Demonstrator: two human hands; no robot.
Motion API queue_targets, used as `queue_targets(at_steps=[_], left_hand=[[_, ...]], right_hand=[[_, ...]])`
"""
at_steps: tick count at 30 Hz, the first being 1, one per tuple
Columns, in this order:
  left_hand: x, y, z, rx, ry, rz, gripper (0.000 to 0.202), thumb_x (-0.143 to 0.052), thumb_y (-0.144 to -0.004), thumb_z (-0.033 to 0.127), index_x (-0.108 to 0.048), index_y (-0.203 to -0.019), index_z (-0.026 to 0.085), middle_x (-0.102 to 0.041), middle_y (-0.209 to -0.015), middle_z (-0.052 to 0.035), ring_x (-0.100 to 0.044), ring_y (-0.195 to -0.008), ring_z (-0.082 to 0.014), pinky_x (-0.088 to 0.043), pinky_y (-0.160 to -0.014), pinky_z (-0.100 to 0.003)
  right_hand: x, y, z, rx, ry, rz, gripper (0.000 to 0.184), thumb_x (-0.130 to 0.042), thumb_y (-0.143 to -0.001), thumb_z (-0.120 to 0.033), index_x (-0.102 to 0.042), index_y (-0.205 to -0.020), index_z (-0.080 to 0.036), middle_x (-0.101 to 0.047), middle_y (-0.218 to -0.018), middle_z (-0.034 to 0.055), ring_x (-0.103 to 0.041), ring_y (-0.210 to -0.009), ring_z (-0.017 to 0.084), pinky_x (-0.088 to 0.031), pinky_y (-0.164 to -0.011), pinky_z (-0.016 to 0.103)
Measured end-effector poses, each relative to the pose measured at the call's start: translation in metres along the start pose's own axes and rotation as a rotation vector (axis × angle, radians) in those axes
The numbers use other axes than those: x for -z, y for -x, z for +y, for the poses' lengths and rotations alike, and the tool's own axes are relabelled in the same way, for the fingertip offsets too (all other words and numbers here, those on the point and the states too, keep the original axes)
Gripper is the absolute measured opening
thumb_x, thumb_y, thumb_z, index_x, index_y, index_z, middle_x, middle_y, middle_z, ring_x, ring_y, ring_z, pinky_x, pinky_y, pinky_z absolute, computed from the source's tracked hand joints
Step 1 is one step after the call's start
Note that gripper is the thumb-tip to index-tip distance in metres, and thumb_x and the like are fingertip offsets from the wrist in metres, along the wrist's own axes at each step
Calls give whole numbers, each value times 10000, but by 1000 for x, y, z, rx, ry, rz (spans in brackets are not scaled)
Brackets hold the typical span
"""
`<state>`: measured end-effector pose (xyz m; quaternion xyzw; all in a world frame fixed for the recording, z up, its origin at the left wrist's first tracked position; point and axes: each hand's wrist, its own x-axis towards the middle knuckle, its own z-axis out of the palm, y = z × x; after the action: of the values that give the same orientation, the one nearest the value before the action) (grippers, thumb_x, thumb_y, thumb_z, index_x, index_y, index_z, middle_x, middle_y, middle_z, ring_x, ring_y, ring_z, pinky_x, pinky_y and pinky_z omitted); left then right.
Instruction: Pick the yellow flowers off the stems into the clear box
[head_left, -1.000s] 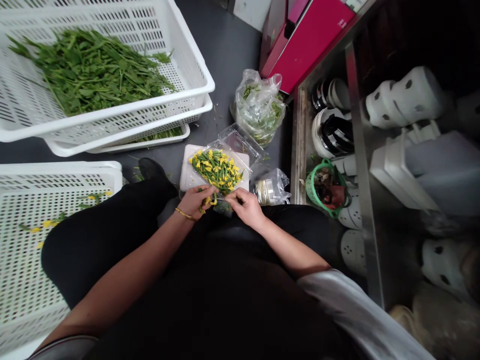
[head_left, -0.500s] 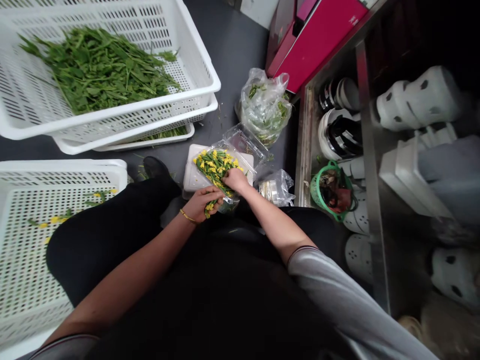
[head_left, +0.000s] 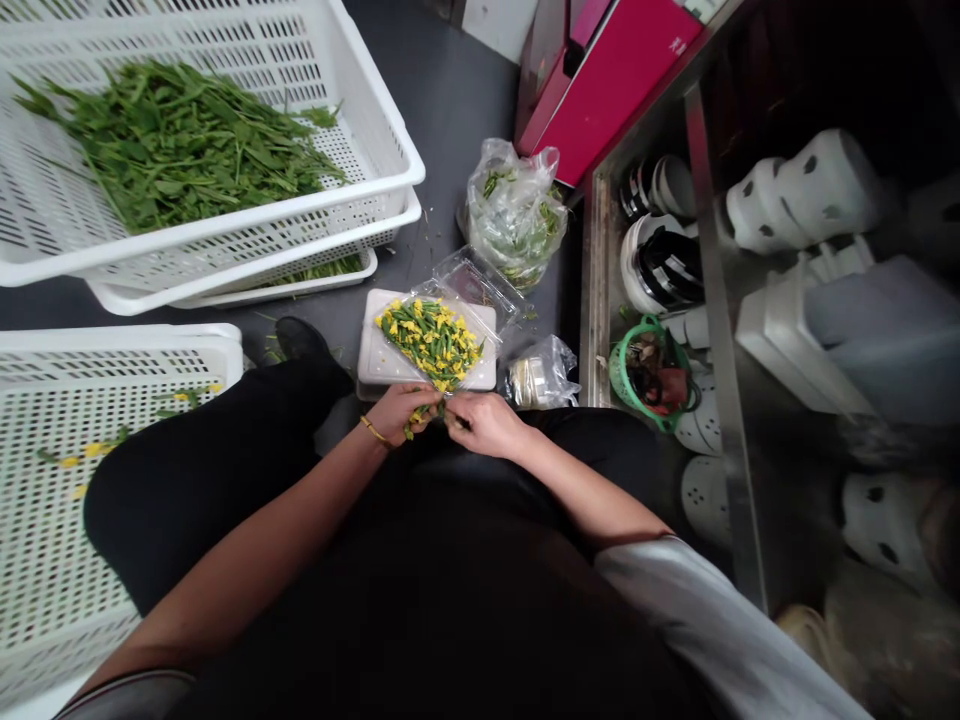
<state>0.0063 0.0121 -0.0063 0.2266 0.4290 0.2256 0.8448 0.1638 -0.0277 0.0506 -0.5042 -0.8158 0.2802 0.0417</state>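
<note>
My left hand (head_left: 399, 411) is closed round a small bunch of green stems with yellow flowers (head_left: 417, 413), held over my lap. My right hand (head_left: 484, 423) meets it from the right, fingers pinched on one of those stems. Just beyond both hands a clear plastic tray heaped with yellow flowers and green stems (head_left: 433, 338) rests on a white box (head_left: 376, 352) on the floor.
A white crate of leafy greens (head_left: 180, 140) is stacked at top left. Another white crate (head_left: 45, 500) with a few flower bits lies at left. A plastic bag of scraps (head_left: 516, 212) sits behind the tray. A steel shelf (head_left: 720, 330) with dishes runs along the right.
My right hand reached forward into the flower tray half a second ago and has drawn back to meet my left hand. The left hand stayed in place with its bunch.
</note>
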Motion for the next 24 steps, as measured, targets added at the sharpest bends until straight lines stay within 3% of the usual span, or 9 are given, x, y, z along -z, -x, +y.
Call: queue_targets(at_steps=[3,5,7,9,10,12,16,20,24], left_hand=[[5,6,7,11,58,-98,219,-731,-560,243,-556,-551,112,-504,-467,1,-389,-342,-41,-207,-306,-152],[8,11,13,-61,129,-213,205,-718,-557,261,-594,-603,105,-548,-530,-27,-445,-390,-64,-254,-321,-161],[12,15,18,-130,167,-340,270,-712,-563,307,-648,-723,99,-606,-631,-68,-506,-451,-101,-296,-333,-179],[14,16,20,-166,154,-402,358,-706,-588,345,-672,-850,104,-640,-719,-97,-536,-484,-120,-301,-333,-186],[14,16,19,-170,137,-400,366,-707,-601,348,-673,-880,113,-647,-736,-97,-539,-486,-120,-299,-334,-185],[13,14,14,-155,84,-357,302,-717,-621,332,-672,-837,125,-641,-694,-75,-526,-465,-104,-296,-339,-178],[9,9,7,-107,-25,-199,239,-729,-638,334,-646,-674,113,-617,-596,-48,-493,-427,-77,-308,-358,-175],[4,7,10,-133,-166,-112,210,-735,-633,295,-671,-703,107,-633,-612,-45,-491,-445,-64,-321,-382,-168],[1,6,10,-142,-261,-84,233,-727,-633,260,-694,-817,121,-619,-583,-22,-479,-443,-69,-319,-380,-169]], right_hand=[[11,6,7,125,-48,-221,121,-544,-781,-264,-645,-765,-199,-632,-781,20,-531,-653,115,-313,-582,220],[17,3,18,53,-55,-333,179,-595,-770,-372,-666,-736,-212,-639,-718,11,-530,-616,118,-307,-559,222],[18,-11,29,-114,9,-265,254,-560,-804,-434,-678,-776,-211,-662,-730,26,-558,-648,136,-321,-568,228],[12,-34,38,-241,109,-99,275,-494,-853,-410,-664,-924,-206,-685,-873,58,-593,-760,166,-351,-613,239],[6,-47,42,-275,157,-37,285,-487,-856,-390,-639,-1008,-203,-682,-948,73,-600,-815,181,-364,-635,248],[-8,-73,47,-312,213,-49,336,-517,-828,-400,-609,-1074,-191,-675,-999,96,-605,-854,209,-385,-653,265],[-26,-100,57,-373,251,-122,247,-509,-816,-320,-636,-979,-184,-683,-962,99,-611,-841,213,-399,-662,272],[-16,-86,68,-383,149,-45,210,-499,-813,-327,-644,-885,-193,-682,-873,61,-591,-767,173,-382,-642,246],[1,-57,77,-420,-119,116,209,-534,-777,-355,-624,-738,-170,-630,-701,6,-521,-626,118,-358,-598,222]])
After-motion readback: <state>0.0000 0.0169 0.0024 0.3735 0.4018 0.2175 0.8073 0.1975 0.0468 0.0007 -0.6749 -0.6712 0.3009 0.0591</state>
